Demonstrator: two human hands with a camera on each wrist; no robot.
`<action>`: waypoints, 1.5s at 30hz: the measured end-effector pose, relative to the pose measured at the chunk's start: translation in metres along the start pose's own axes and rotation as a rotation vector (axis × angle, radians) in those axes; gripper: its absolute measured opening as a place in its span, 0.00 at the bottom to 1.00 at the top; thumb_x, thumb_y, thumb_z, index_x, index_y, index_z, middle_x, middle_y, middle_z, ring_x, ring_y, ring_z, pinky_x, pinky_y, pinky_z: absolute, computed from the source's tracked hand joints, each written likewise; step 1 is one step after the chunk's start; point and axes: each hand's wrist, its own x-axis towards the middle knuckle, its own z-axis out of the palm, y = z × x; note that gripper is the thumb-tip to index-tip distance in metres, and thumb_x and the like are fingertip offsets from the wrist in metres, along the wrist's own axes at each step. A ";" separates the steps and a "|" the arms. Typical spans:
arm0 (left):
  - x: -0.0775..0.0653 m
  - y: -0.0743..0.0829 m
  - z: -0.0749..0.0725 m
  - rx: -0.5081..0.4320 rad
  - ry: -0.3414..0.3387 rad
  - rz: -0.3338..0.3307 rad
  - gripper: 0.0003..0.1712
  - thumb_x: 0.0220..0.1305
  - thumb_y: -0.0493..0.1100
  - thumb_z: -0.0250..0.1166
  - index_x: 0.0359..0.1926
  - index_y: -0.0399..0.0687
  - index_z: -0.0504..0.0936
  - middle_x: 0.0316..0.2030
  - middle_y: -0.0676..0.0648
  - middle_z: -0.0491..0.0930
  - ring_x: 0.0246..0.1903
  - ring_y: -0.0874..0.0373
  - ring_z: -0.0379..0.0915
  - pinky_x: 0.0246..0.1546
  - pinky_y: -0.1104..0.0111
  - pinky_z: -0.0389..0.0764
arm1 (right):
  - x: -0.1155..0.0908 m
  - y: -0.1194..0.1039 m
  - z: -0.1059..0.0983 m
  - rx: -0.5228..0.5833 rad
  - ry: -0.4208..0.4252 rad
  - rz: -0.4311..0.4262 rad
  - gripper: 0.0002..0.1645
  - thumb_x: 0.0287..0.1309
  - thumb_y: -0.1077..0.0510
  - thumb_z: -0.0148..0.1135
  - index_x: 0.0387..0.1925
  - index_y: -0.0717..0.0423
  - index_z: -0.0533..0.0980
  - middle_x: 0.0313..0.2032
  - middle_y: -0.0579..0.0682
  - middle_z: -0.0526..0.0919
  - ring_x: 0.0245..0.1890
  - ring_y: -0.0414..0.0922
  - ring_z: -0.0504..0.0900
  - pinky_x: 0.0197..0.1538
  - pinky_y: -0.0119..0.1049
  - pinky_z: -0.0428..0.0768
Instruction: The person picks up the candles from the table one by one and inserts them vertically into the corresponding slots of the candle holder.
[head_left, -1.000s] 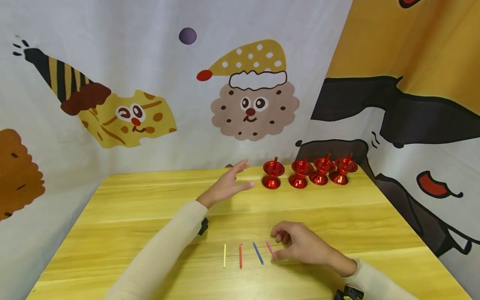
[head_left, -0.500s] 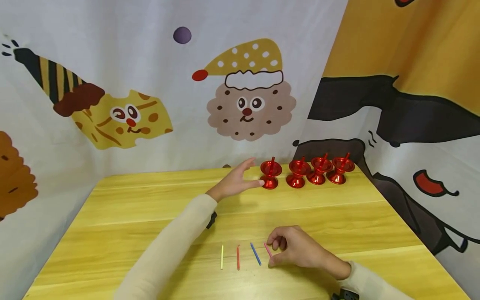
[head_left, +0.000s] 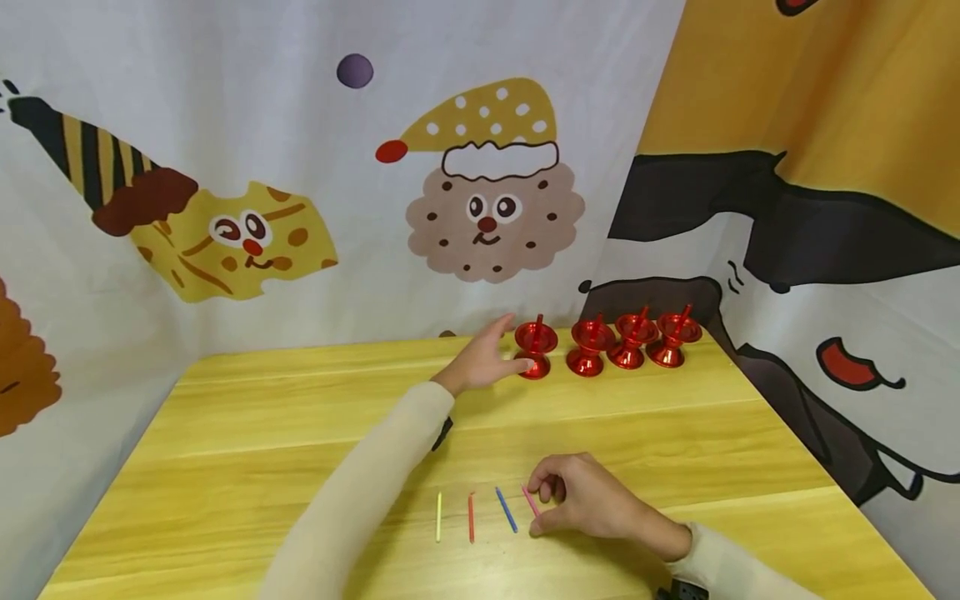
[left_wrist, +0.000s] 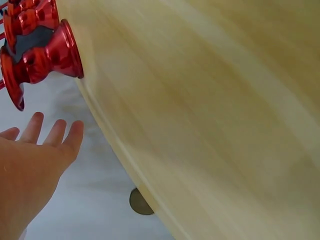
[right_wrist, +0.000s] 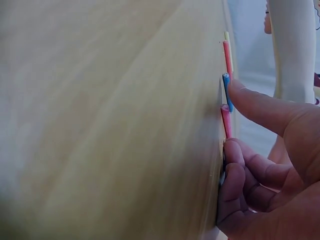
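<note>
Thin candles lie in a row on the wooden table: a yellow candle (head_left: pixel 438 517), a red candle (head_left: pixel 471 518), a blue candle (head_left: pixel 506 509) and a pink candle (head_left: pixel 529 498). Over the pink one is my right hand (head_left: pixel 588 498), its thumb and curled fingers spread around the candle; in the right wrist view a gap shows between thumb and fingers. My left hand (head_left: pixel 486 357) reaches to the leftmost shiny red candle holder (head_left: pixel 536 340), fingers extended and thumb in front of its base. In the left wrist view, the left fingers (left_wrist: pixel 55 132) are apart from the holder.
More red candle holders (head_left: pixel 636 340), each with a red stick standing in its bowl, stand to the right along the table's back edge. A cartoon-printed curtain (head_left: pixel 360 167) hangs behind the table (head_left: pixel 262 433).
My left hand has moved right, up to the leftmost red candle holder. The right hand has settled slightly closer around the pink candle. The head view has shifted a little right.
</note>
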 end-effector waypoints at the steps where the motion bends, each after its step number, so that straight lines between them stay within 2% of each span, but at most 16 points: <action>1: 0.002 0.001 0.001 0.002 0.000 0.002 0.57 0.75 0.54 0.74 0.89 0.39 0.50 0.83 0.37 0.61 0.80 0.42 0.61 0.78 0.46 0.64 | 0.000 0.000 0.000 -0.002 0.001 -0.001 0.22 0.48 0.51 0.92 0.40 0.49 0.86 0.31 0.39 0.82 0.28 0.32 0.75 0.34 0.30 0.78; 9: 0.014 0.008 0.011 0.000 0.009 -0.026 0.58 0.74 0.57 0.74 0.88 0.38 0.52 0.86 0.38 0.55 0.83 0.42 0.54 0.80 0.48 0.60 | 0.001 -0.002 0.000 -0.016 0.002 0.007 0.22 0.48 0.51 0.92 0.38 0.48 0.85 0.30 0.39 0.82 0.27 0.31 0.75 0.34 0.30 0.77; 13: 0.020 0.011 0.015 -0.036 0.026 -0.042 0.57 0.74 0.56 0.74 0.88 0.37 0.52 0.84 0.37 0.59 0.80 0.41 0.61 0.77 0.50 0.67 | 0.001 -0.003 0.000 -0.005 0.000 0.017 0.22 0.48 0.51 0.93 0.39 0.49 0.85 0.30 0.40 0.82 0.29 0.32 0.76 0.34 0.30 0.78; 16: 0.023 0.014 0.017 -0.082 0.042 -0.078 0.57 0.74 0.55 0.74 0.88 0.39 0.53 0.81 0.37 0.64 0.75 0.41 0.68 0.73 0.50 0.74 | 0.000 -0.003 0.001 0.005 -0.002 0.022 0.22 0.48 0.51 0.93 0.39 0.50 0.86 0.30 0.40 0.82 0.29 0.34 0.77 0.35 0.30 0.78; 19: 0.023 0.015 0.018 -0.110 0.051 -0.119 0.55 0.74 0.56 0.74 0.88 0.43 0.54 0.80 0.37 0.67 0.73 0.41 0.72 0.70 0.49 0.77 | 0.001 -0.002 0.002 0.009 0.000 0.025 0.22 0.48 0.51 0.93 0.39 0.49 0.86 0.30 0.39 0.82 0.30 0.34 0.77 0.35 0.30 0.78; 23: 0.023 0.016 0.018 -0.111 0.050 -0.136 0.52 0.74 0.56 0.74 0.87 0.44 0.58 0.76 0.37 0.72 0.70 0.41 0.75 0.68 0.50 0.79 | 0.001 -0.001 0.003 0.012 0.001 0.024 0.22 0.48 0.51 0.93 0.39 0.49 0.86 0.30 0.39 0.82 0.30 0.34 0.77 0.35 0.30 0.78; 30: 0.021 0.013 0.017 -0.121 0.056 -0.127 0.48 0.74 0.53 0.74 0.85 0.43 0.62 0.71 0.36 0.77 0.67 0.42 0.78 0.66 0.53 0.81 | 0.001 0.000 0.002 0.008 0.001 0.019 0.22 0.48 0.50 0.93 0.39 0.49 0.85 0.30 0.39 0.82 0.29 0.33 0.76 0.34 0.30 0.78; 39: 0.009 0.004 0.008 -0.131 0.036 -0.109 0.44 0.75 0.51 0.74 0.82 0.41 0.64 0.69 0.36 0.79 0.65 0.43 0.79 0.63 0.54 0.83 | 0.002 -0.001 0.002 -0.009 -0.002 0.009 0.22 0.48 0.49 0.92 0.38 0.48 0.85 0.29 0.39 0.81 0.27 0.32 0.74 0.34 0.30 0.77; 45: -0.001 -0.001 0.003 -0.141 0.030 -0.113 0.46 0.75 0.53 0.73 0.83 0.41 0.63 0.69 0.34 0.79 0.65 0.41 0.79 0.62 0.53 0.83 | 0.003 -0.001 0.001 -0.007 -0.003 0.007 0.22 0.47 0.49 0.93 0.38 0.47 0.85 0.29 0.39 0.81 0.27 0.31 0.74 0.33 0.30 0.76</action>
